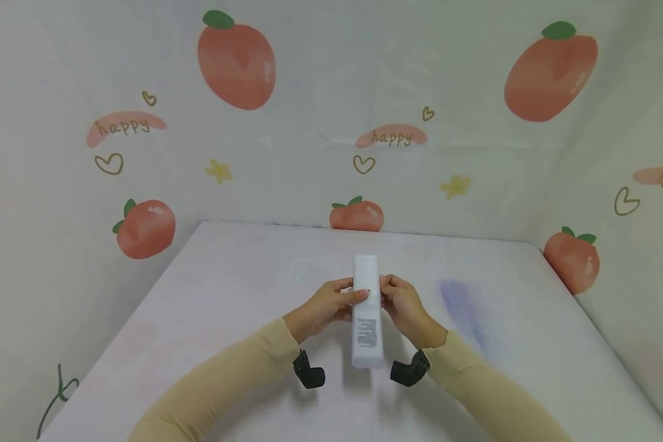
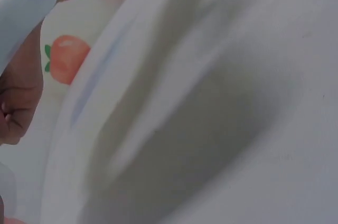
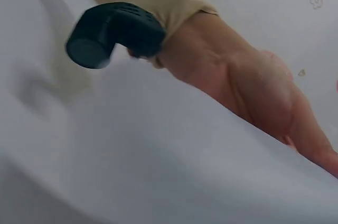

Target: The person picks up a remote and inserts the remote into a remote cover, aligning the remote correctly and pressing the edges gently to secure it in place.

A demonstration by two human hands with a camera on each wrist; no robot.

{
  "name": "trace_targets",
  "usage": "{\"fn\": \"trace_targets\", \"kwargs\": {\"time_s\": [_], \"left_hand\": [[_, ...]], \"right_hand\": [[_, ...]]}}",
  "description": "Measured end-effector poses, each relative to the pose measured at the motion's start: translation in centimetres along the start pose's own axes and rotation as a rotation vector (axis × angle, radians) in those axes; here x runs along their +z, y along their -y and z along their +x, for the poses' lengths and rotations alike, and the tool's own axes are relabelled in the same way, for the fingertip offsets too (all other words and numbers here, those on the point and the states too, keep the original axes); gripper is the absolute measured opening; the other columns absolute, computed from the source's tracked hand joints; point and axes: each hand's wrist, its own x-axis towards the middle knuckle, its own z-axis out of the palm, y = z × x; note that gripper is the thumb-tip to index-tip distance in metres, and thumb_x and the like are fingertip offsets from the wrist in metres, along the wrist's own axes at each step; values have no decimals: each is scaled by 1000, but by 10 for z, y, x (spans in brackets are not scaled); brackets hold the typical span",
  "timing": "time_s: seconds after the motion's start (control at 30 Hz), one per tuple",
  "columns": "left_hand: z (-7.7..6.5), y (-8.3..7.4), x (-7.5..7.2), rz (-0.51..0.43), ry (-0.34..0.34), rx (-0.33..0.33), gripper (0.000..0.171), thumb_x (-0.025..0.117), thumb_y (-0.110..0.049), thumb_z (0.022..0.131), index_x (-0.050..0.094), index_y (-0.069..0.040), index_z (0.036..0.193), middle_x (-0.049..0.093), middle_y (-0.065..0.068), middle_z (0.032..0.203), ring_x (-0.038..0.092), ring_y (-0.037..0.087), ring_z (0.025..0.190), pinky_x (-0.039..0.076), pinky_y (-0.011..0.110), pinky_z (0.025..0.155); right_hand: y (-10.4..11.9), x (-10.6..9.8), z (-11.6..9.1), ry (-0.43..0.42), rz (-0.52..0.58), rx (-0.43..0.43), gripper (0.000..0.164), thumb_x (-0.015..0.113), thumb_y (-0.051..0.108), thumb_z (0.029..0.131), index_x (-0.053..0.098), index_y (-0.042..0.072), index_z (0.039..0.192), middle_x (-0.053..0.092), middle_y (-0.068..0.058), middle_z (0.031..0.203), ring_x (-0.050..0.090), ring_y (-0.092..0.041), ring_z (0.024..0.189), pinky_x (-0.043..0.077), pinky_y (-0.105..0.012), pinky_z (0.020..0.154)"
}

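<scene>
A long white case-like object (image 1: 367, 307) with rounded edges is held upright between both hands in the head view. Small grey print covers its lower part. My left hand (image 1: 327, 302) grips it from the left, thumb laid across its face and fingers behind. On the opposite side, my right hand (image 1: 406, 304) holds its edge at about the same height, with curled fingers partly hidden behind it. The white object (image 3: 200, 155) fills much of the right wrist view, below the left hand (image 3: 259, 92). In the left wrist view, the right hand (image 2: 18, 102) shows beside the object (image 2: 24, 10).
A pale table (image 1: 254, 258) with a bluish smear (image 1: 466, 310) lies beneath the hands. Behind it hangs a white curtain (image 1: 309, 80) printed with fruit and hearts. Black wrist cameras (image 1: 309, 371) stick out from both sleeves, close to the object's lower end.
</scene>
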Motion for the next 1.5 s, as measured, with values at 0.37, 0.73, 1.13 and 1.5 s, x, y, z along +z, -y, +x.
{"fn": "trace_targets", "kwargs": {"time_s": [0.37,0.73,1.13,1.5], "left_hand": [[-1,-4,5,-29,-5,0,52,68,-28,92,53,-7,137,70,8,100,68,15,77,58,29,70],[1,-10,4,109,-84,134,44,73,-19,88,58,-3,126,70,16,105,68,17,82,59,38,74],[0,3,-2,-50,-141,115,38,62,-20,96,56,6,123,64,16,113,67,24,96,56,39,87],[4,8,7,-171,-268,32,24,64,-20,94,55,-14,72,60,-3,82,59,12,79,53,26,74]], "right_hand": [[11,-2,2,6,-23,38,24,42,11,104,49,11,80,43,3,71,39,-9,63,36,-19,61],[1,3,-14,78,-159,-39,47,50,26,102,31,7,140,57,-11,116,61,-12,92,49,-29,81],[2,-8,-8,87,-92,-29,39,52,19,101,38,0,131,60,2,97,64,-9,83,53,-28,73],[-1,-3,-8,170,-152,19,50,54,22,100,36,-6,137,63,-2,102,65,-10,85,54,-28,75]]}}
